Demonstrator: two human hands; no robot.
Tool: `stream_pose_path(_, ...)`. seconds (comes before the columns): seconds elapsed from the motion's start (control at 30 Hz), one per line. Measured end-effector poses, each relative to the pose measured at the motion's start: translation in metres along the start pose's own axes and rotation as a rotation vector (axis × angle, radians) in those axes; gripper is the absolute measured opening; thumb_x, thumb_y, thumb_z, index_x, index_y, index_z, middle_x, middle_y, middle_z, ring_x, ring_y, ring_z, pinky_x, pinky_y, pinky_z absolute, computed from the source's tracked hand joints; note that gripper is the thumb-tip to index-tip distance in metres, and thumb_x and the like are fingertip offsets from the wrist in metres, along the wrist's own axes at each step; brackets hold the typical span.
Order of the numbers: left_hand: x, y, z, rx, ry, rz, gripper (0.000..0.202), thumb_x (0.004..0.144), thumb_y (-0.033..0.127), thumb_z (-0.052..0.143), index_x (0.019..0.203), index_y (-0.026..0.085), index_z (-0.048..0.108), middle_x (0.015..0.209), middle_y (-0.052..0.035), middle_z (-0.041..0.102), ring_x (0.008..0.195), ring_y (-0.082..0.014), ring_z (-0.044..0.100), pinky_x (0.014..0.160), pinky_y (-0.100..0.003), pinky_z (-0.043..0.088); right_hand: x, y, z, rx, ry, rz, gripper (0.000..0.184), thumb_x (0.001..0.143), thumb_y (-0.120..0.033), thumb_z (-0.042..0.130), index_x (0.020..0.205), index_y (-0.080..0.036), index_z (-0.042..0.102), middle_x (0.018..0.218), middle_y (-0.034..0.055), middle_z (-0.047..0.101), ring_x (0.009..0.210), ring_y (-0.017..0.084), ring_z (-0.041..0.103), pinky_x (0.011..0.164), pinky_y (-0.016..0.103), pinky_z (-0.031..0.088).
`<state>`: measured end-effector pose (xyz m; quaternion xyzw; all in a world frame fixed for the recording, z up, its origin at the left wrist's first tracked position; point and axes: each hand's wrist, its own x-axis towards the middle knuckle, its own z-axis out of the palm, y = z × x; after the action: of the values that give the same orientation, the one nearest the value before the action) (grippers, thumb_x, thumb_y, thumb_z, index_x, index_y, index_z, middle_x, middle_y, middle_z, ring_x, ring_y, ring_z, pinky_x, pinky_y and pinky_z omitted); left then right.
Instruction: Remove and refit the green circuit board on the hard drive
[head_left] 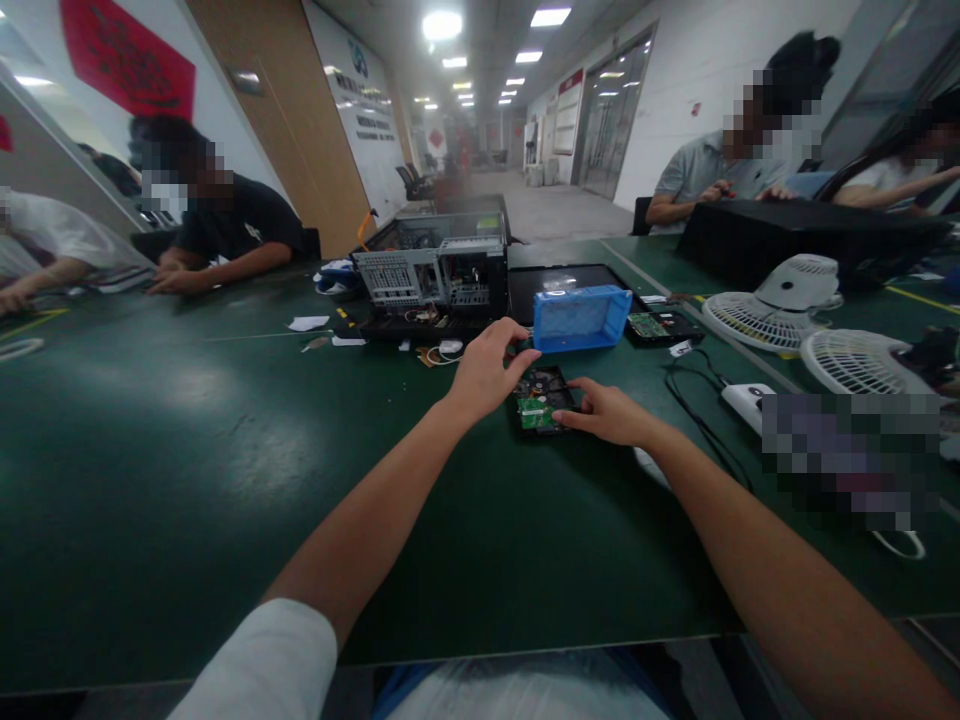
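An opened black drive unit with a green circuit board [535, 413] lies on the table in front of me; it looks like an optical drive. My right hand [609, 413] grips its right side, thumb on the near corner and fingers along the edge. Above the unit's far left corner is my left hand [491, 372], its thumb and fingers curled together around something small and dark that I cannot make out. Just beyond, a blue plastic bin [581, 320] lies tipped on its side, its opening turned toward the right and me.
An opened computer case [435, 270] stands behind my left hand. A flat dark panel [562, 284] and another drive with a green board [660, 326] lie behind the bin. White fans [772, 305], cables and a power strip [746, 402] are at right. People sit across the table.
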<state>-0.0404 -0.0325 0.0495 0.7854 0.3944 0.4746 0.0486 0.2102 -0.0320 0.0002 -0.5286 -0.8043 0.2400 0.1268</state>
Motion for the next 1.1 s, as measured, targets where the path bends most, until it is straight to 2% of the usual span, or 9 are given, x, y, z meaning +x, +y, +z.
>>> stream_pose_path(0.1, 0.001, 0.001, -0.0027, 0.029, 0.001, 0.036, 0.015, 0.092, 0.021, 0.066, 0.106, 0.022, 0.06, 0.114, -0.0065, 0.062, 0.102, -0.0194, 0.062, 0.082, -0.033, 0.057, 0.0008, 0.0037, -0.0016, 0.035, -0.025, 0.001, 0.079, 0.086, -0.068, 0.063, 0.143, -0.014, 0.049, 0.085, 0.0056, 0.071, 0.074, 0.02, 0.064, 0.062, 0.029, 0.041)
stream_pose_path(0.23, 0.0013, 0.0011, -0.0049, 0.057, 0.016, 0.054, 0.017, 0.092, 0.017, 0.065, 0.108, 0.021, 0.063, 0.113, -0.007, 0.06, 0.1, -0.019, 0.061, 0.087, -0.034, 0.056, 0.0006, 0.0073, -0.004, 0.099, -0.044, 0.003, 0.075, 0.086, -0.063, 0.065, 0.142, -0.016, 0.051, 0.086, 0.005, 0.071, 0.074, 0.019, 0.063, 0.063, 0.028, 0.042)
stream_pose_path(0.43, 0.0013, 0.0006, -0.0045, 0.08, 0.021, 0.056, 0.022, 0.093, 0.01, 0.059, 0.111, 0.021, 0.065, 0.115, -0.007, 0.066, 0.108, -0.0212, 0.064, 0.095, -0.038, 0.054, -0.0019, 0.0086, -0.007, 0.2, -0.092, 0.029, 0.078, 0.083, -0.061, 0.07, 0.145, -0.018, 0.049, 0.087, 0.0048, 0.07, 0.072, 0.017, 0.062, 0.061, 0.027, 0.043)
stream_pose_path(0.67, -0.0007, -0.0003, 0.0017, -0.053, 0.034, -0.02, 0.018, 0.092, 0.025, 0.069, 0.107, 0.02, 0.062, 0.109, -0.0049, 0.071, 0.095, -0.017, 0.07, 0.085, -0.033, 0.059, -0.0018, 0.009, -0.0055, 0.205, -0.086, 0.029, 0.083, 0.08, -0.062, 0.073, 0.146, -0.017, 0.048, 0.084, 0.0036, 0.069, 0.069, 0.016, 0.061, 0.059, 0.026, 0.042)
stream_pose_path(0.83, -0.0012, 0.0025, 0.0032, -0.132, 0.048, -0.06, 0.025, 0.089, 0.035, 0.073, 0.099, 0.02, 0.056, 0.107, -0.0062, 0.072, 0.093, -0.0178, 0.072, 0.081, -0.033, 0.06, -0.001, 0.0074, -0.0042, 0.146, -0.062, 0.002, 0.082, 0.081, -0.064, 0.071, 0.144, -0.016, 0.05, 0.082, 0.0028, 0.068, 0.071, 0.017, 0.061, 0.061, 0.027, 0.041)
stream_pose_path(0.93, -0.0012, 0.0044, 0.0029, -0.121, 0.053, -0.057, 0.025, 0.089, 0.035, 0.073, 0.097, 0.02, 0.054, 0.105, -0.0058, 0.073, 0.092, -0.0179, 0.071, 0.081, -0.034, 0.06, -0.0005, 0.0077, -0.0039, 0.127, -0.052, -0.003, 0.082, 0.081, -0.064, 0.071, 0.144, -0.016, 0.05, 0.083, 0.0032, 0.069, 0.073, 0.018, 0.062, 0.061, 0.027, 0.041)
stream_pose_path(1.1, -0.0002, 0.0052, -0.001, -0.036, 0.051, -0.011, 0.013, 0.093, 0.028, 0.067, 0.097, 0.021, 0.057, 0.103, -0.0042, 0.071, 0.093, -0.017, 0.068, 0.081, -0.032, 0.058, -0.0006, 0.0075, -0.0048, 0.125, -0.064, -0.011, 0.082, 0.082, -0.065, 0.069, 0.144, -0.015, 0.049, 0.083, 0.0037, 0.069, 0.074, 0.019, 0.063, 0.062, 0.028, 0.042)
